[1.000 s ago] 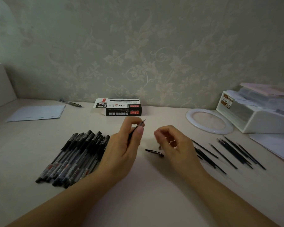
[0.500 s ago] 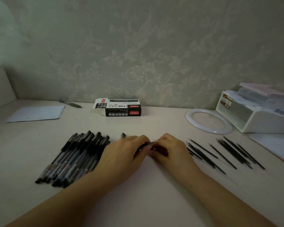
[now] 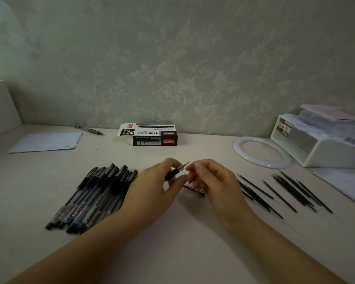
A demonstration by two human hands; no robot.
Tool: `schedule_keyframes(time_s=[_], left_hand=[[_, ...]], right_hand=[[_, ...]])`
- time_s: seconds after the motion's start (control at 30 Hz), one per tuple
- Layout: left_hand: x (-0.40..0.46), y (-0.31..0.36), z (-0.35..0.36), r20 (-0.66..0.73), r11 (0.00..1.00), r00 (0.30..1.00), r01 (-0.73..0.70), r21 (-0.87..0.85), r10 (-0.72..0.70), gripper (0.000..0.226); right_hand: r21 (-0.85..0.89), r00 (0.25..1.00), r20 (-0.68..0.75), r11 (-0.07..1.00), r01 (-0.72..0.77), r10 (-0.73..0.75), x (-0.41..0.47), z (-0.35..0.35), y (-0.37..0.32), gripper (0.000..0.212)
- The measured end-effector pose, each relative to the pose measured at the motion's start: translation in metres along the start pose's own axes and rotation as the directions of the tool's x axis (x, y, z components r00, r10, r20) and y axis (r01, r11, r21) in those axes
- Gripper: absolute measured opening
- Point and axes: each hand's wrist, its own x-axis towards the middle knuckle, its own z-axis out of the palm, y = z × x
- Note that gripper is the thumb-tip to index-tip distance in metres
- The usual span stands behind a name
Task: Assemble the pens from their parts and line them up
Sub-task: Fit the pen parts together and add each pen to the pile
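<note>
My left hand (image 3: 152,189) holds a black pen (image 3: 175,171) off the table, its metal tip pointing up and right. My right hand (image 3: 211,181) sits just right of that tip, fingers curled and pinched close to it; I cannot see anything between them. A small black pen part (image 3: 193,189) lies on the table below and between the hands. Several assembled capped pens (image 3: 90,197) lie side by side at the left. Several thin black refills (image 3: 283,191) are spread at the right.
A black and white pen box (image 3: 154,136) stands at the back centre by the wall. A white ring (image 3: 260,152) and a white storage box (image 3: 324,144) are at the back right. A paper sheet (image 3: 47,141) and a lone pen (image 3: 88,130) lie back left.
Both hands were pressed together low on the table half a second ago. They have since lifted and parted slightly, with the pen's tip showing from my left hand.
</note>
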Motion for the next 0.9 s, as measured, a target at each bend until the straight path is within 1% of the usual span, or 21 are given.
schedule_keyframes(time_s=[0.03,0.07,0.13,0.2,0.3,0.37,0.4,0.47,0.53,0.57,0.63,0.77,0.9], left_hand=[[0.0,0.0,0.0,0.016,0.999,1.0,-0.021,-0.027,0.021,0.006],[0.0,0.001,0.0,0.029,0.998,0.999,-0.042,-0.05,0.043,0.004],[-0.001,0.001,0.0,0.036,0.994,0.997,-0.069,-0.09,0.072,0.012],[-0.002,0.003,0.0,0.033,0.988,0.997,-0.068,-0.138,0.073,0.013],[-0.003,0.004,0.001,0.042,0.987,0.997,-0.058,-0.152,0.065,0.014],[-0.003,0.001,0.001,0.052,0.988,0.998,-0.04,-0.147,0.048,0.013],[-0.002,0.0,0.001,0.055,0.988,0.998,-0.03,-0.149,0.038,0.012],[-0.001,-0.001,0.001,0.046,0.988,0.998,-0.022,-0.152,0.03,0.014],[-0.001,0.0,0.001,0.024,0.987,0.999,-0.016,-0.161,0.021,0.017],[-0.001,0.0,0.001,0.017,0.986,1.0,-0.011,-0.166,0.014,0.019],[-0.001,0.0,0.0,0.023,0.986,1.0,0.001,-0.169,0.003,0.021],[-0.001,-0.001,0.0,0.065,0.984,0.998,0.021,-0.176,-0.01,0.021],[-0.002,0.002,-0.003,0.116,0.969,0.993,0.039,-0.244,-0.011,0.024]], right_hand=[[0.066,0.999,0.023,0.997,-0.041,0.039,0.0,0.002,0.0,0.024],[0.108,0.997,0.035,0.992,-0.067,0.064,0.0,0.003,0.001,0.027],[0.166,0.995,0.035,0.982,-0.094,0.089,0.001,0.004,0.001,0.034],[0.217,0.994,0.02,0.97,-0.112,0.11,0.001,0.002,0.001,0.036],[0.256,0.993,0.02,0.96,-0.118,0.116,0.002,-0.001,0.0,0.032],[0.254,0.994,0.038,0.961,-0.109,0.102,0.002,-0.001,0.003,0.022],[0.233,0.995,0.04,0.968,-0.098,0.091,0.002,0.0,0.003,0.016],[0.152,0.998,0.027,0.986,-0.066,0.063,0.0,0.002,0.005,0.018],[-0.005,1.0,0.02,1.0,-0.007,0.007,0.0,0.002,0.006,0.021],[-0.094,0.999,0.028,0.995,0.037,-0.034,0.0,0.002,0.007,0.022],[-0.218,0.992,0.051,0.968,0.126,-0.117,0.0,0.001,0.008,0.023],[-0.331,0.978,0.041,0.921,0.207,-0.205,-0.001,-0.006,0.008,0.024],[-0.417,0.956,0.085,0.862,0.289,-0.28,-0.001,-0.009,0.005,0.019]])
